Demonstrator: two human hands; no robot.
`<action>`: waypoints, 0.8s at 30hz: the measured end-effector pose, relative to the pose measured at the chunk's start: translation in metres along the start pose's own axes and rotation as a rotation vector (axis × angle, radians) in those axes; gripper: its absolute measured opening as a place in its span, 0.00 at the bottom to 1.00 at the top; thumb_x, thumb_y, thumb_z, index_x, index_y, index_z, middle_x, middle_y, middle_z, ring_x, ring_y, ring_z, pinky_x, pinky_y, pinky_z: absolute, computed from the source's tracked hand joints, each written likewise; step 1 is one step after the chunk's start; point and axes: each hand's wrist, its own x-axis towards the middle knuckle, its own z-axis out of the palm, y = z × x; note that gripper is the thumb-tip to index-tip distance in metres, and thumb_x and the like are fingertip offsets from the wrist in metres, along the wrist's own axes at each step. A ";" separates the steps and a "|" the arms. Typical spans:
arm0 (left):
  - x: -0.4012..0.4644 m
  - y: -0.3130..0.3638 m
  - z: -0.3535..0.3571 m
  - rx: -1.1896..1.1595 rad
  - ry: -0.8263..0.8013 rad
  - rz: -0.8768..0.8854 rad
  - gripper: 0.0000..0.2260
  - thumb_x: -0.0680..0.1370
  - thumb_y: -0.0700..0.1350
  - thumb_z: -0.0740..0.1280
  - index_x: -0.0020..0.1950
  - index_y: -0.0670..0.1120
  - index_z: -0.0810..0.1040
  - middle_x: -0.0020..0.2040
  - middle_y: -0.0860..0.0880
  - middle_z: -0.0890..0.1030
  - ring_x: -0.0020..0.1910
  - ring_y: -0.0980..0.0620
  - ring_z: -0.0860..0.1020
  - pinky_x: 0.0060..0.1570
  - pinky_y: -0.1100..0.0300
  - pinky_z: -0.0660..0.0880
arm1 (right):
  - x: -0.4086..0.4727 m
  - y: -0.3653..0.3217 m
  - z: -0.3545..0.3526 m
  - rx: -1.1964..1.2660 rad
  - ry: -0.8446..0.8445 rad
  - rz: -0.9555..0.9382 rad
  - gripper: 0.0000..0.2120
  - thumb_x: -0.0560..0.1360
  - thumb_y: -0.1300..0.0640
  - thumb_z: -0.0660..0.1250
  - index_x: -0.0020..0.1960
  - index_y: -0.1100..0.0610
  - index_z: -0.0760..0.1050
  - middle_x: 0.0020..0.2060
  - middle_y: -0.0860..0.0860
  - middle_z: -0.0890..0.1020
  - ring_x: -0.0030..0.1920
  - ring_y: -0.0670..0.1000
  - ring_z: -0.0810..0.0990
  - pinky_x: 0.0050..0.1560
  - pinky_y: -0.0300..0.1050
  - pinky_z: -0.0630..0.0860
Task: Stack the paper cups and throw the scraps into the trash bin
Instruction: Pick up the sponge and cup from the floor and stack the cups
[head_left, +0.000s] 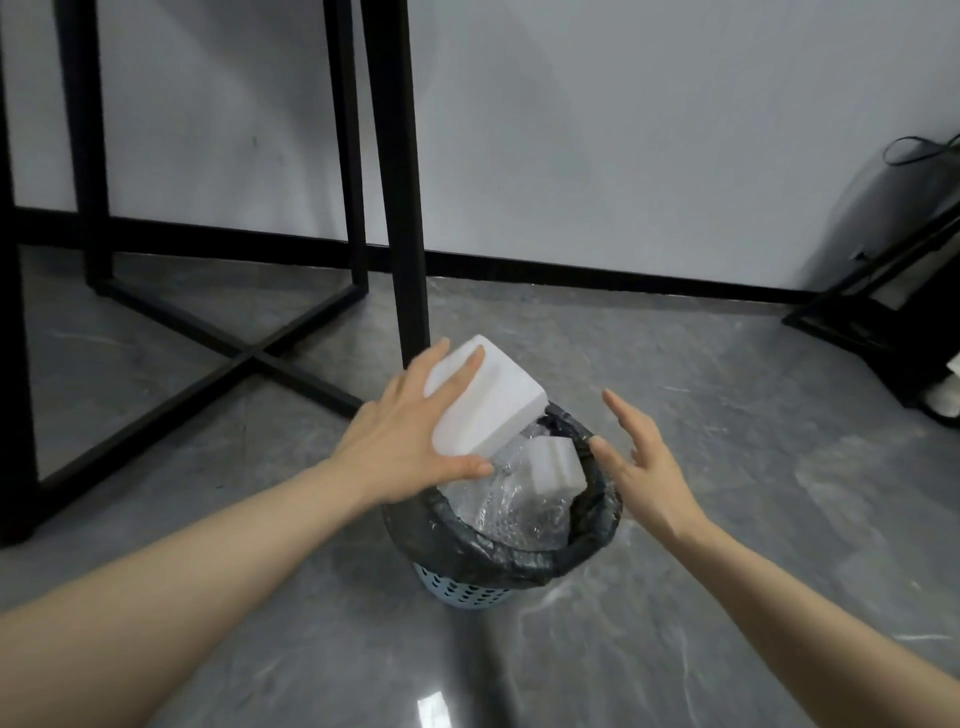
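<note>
Head view: left hand (405, 441) grips a white foam block (485, 402) between thumb and fingers, tilted over the rim of the blue trash bin (462, 590); right hand (641, 462) hovers beside the rim, fingers spread, holding nothing; a smaller foam piece (553, 462) lies inside on clear plastic wrap (511, 512)

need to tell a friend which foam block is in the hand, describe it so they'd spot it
Find the bin with the black liner on the grey floor. Above its far rim the left hand holds a white foam block, bigger than the foam piece lying inside on clear plastic wrap.
</note>
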 end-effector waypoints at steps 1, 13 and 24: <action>0.005 0.005 0.008 0.001 -0.034 0.000 0.48 0.66 0.70 0.67 0.71 0.69 0.34 0.75 0.62 0.37 0.76 0.50 0.50 0.69 0.45 0.62 | -0.001 -0.002 -0.002 -0.003 -0.001 -0.019 0.26 0.80 0.55 0.62 0.75 0.46 0.59 0.74 0.44 0.61 0.73 0.44 0.60 0.67 0.38 0.58; -0.012 -0.016 0.020 -0.026 -0.078 0.009 0.46 0.68 0.69 0.65 0.68 0.70 0.30 0.77 0.59 0.37 0.77 0.53 0.49 0.74 0.41 0.41 | -0.007 -0.020 0.023 -0.258 -0.160 -0.306 0.23 0.80 0.42 0.56 0.73 0.35 0.56 0.74 0.31 0.56 0.75 0.36 0.46 0.75 0.49 0.39; -0.042 -0.042 0.013 -0.124 -0.086 -0.045 0.44 0.63 0.76 0.59 0.69 0.73 0.34 0.76 0.63 0.36 0.76 0.55 0.50 0.74 0.43 0.43 | 0.002 -0.006 0.068 -0.697 -0.596 -0.228 0.33 0.69 0.27 0.31 0.73 0.30 0.46 0.76 0.37 0.41 0.74 0.42 0.29 0.68 0.57 0.22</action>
